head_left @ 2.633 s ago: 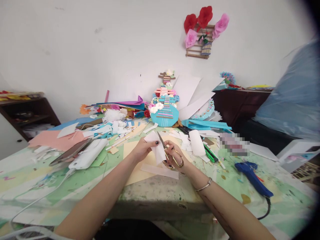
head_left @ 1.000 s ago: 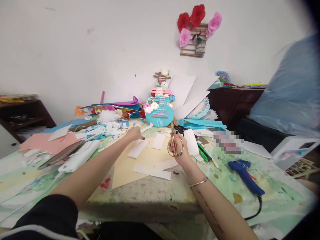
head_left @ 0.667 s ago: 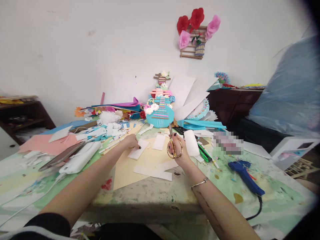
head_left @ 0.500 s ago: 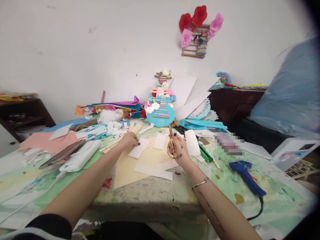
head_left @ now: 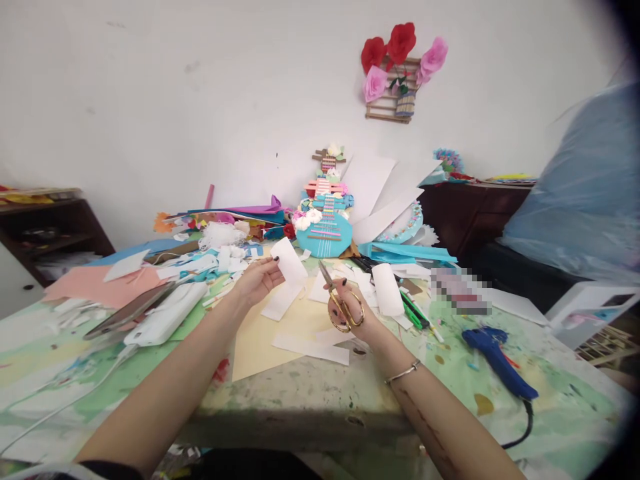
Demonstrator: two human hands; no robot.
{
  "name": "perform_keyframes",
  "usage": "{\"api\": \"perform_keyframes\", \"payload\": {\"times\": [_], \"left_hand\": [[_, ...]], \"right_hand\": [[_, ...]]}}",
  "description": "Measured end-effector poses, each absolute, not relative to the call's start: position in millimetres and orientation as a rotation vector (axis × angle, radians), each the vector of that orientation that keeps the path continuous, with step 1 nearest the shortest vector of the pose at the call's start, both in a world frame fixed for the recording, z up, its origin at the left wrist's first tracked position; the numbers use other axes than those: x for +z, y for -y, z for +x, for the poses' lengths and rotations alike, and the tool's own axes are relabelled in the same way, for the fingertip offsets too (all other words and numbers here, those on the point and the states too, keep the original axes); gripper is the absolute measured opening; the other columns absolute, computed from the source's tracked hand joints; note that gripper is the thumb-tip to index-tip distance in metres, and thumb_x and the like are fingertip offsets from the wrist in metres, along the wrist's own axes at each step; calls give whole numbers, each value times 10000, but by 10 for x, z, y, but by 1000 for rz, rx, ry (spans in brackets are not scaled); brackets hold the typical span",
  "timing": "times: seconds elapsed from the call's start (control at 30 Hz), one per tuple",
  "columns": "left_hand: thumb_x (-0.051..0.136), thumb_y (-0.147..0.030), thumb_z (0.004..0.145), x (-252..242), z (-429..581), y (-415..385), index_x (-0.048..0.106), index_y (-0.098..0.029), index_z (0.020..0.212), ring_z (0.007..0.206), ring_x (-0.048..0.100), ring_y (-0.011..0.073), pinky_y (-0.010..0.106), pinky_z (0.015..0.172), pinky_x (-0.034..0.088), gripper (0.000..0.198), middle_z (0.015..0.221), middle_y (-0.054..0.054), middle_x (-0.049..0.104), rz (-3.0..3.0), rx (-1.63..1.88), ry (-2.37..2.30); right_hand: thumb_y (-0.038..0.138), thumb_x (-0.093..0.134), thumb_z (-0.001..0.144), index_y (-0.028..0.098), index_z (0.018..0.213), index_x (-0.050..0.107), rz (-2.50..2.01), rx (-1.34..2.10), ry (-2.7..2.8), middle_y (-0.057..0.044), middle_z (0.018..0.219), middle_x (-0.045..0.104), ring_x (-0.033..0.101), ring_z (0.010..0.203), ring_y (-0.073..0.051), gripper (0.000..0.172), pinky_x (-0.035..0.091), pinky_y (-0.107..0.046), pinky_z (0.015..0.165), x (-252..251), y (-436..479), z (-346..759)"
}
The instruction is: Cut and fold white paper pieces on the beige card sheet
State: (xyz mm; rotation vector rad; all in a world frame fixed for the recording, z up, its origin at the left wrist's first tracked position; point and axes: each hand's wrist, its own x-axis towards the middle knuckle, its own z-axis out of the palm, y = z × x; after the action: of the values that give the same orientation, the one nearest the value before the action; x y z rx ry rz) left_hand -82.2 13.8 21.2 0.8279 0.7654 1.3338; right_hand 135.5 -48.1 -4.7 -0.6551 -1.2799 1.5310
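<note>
Between thumb and fingers, my left hand (head_left: 259,281) holds up a small white piece of paper (head_left: 291,262), tilted and slightly curved. My right hand (head_left: 361,310) grips gold-handled scissors (head_left: 340,303), their blades pointing up and left toward the paper but apart from it. Below the left hand another white paper piece (head_left: 281,301) lies on a cream sheet (head_left: 263,347). White strips (head_left: 311,349) rest on that sheet nearer the table edge. Just right of the right hand lies a curled white piece (head_left: 387,290).
A blue glue gun (head_left: 500,360) with its cord lies at the right. Behind the hands stands a turquoise paper instrument (head_left: 324,237). At the left are a white power bank (head_left: 167,313) with a cable and paper scraps (head_left: 80,280). A green cutter (head_left: 413,308) lies right of centre.
My left hand has lifted a white paper piece off the cream sheet and turned palm upward. The scissors have shifted slightly left and down, their tips now leaning left. The view has tilted slightly.
</note>
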Motion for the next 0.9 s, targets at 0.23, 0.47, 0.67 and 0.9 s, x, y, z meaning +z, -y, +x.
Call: {"api": "perform_keyframes", "payload": {"times": [0.23, 0.47, 0.67, 0.9], "left_hand": [[505, -32, 758, 151, -590, -59, 601, -102, 861, 644, 667, 158, 239, 611, 555, 157, 684, 57, 685, 573, 1359, -859], [517, -19, 763, 89, -526, 12, 619, -68, 865, 609, 652, 145, 218, 586, 546, 152, 694, 71, 695, 536, 1316, -870], [505, -41, 793, 125, -509, 48, 615, -63, 898, 572, 638, 127, 210, 595, 537, 153, 691, 65, 697, 524, 1336, -870], [476, -21, 806, 79, -478, 28, 598, -38, 987, 523, 631, 127, 218, 559, 535, 219, 658, 74, 689, 525, 1377, -858]], "right_hand": [[728, 275, 760, 146, 838, 545, -580, 1814, 1475, 40, 435, 463, 377, 327, -82, 645, 345, -213, 387, -58, 539, 1356], [762, 254, 726, 156, 762, 507, -572, 2021, 1498, -30, 566, 584, 533, 458, -119, 658, 397, -220, 468, -62, 546, 1361], [737, 244, 752, 150, 732, 504, -530, 2078, 1560, -50, 575, 604, 551, 469, -126, 643, 412, -224, 474, -70, 580, 1362], [756, 209, 740, 127, 808, 521, -557, 2131, 1554, -77, 607, 629, 564, 464, -141, 705, 421, -239, 453, -148, 537, 1313]]}}
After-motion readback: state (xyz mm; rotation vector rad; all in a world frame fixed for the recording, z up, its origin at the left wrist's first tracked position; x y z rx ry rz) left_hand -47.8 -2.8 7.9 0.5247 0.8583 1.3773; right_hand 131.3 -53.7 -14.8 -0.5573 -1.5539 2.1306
